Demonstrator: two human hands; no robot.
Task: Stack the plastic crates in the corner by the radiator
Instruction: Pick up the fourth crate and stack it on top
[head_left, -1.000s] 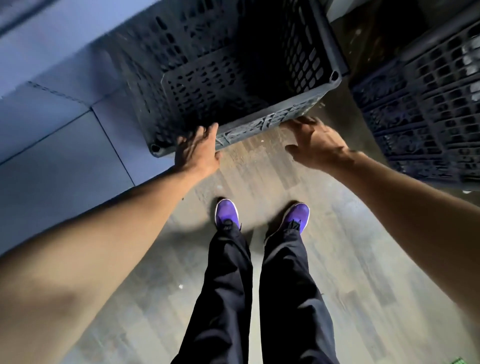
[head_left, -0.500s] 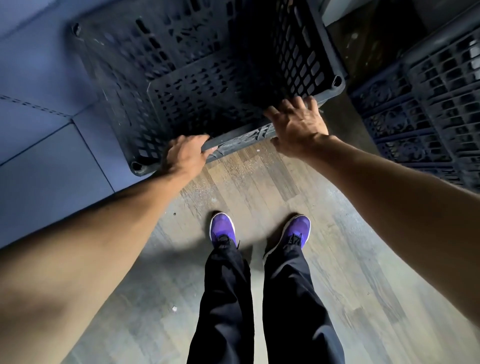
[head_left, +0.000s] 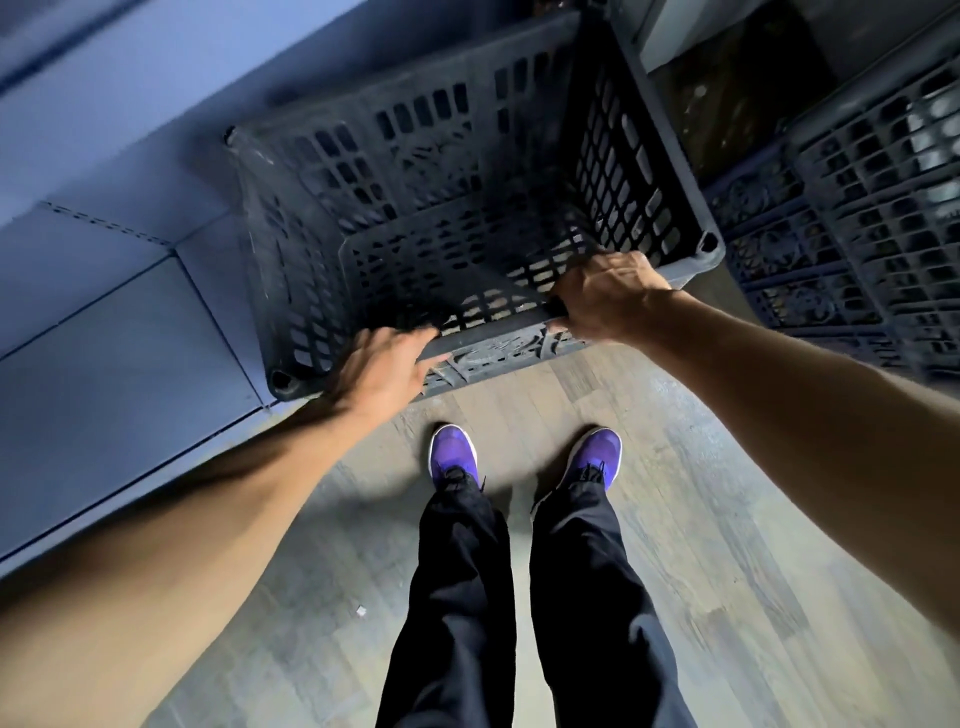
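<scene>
The fingers of the right hand (head_left: 608, 299) are curled over the near rim of the crate (head_left: 415, 171), with the thumb outside. The left hand (head_left: 382, 371), slightly blurred, pinches the same rim. The crate is dark plastic, open on top, with lattice walls and bottom. It is between a blue wall (head_left: 104, 312) and other crates (head_left: 857, 234), just ahead of purple shoes (head_left: 452, 454).
</scene>
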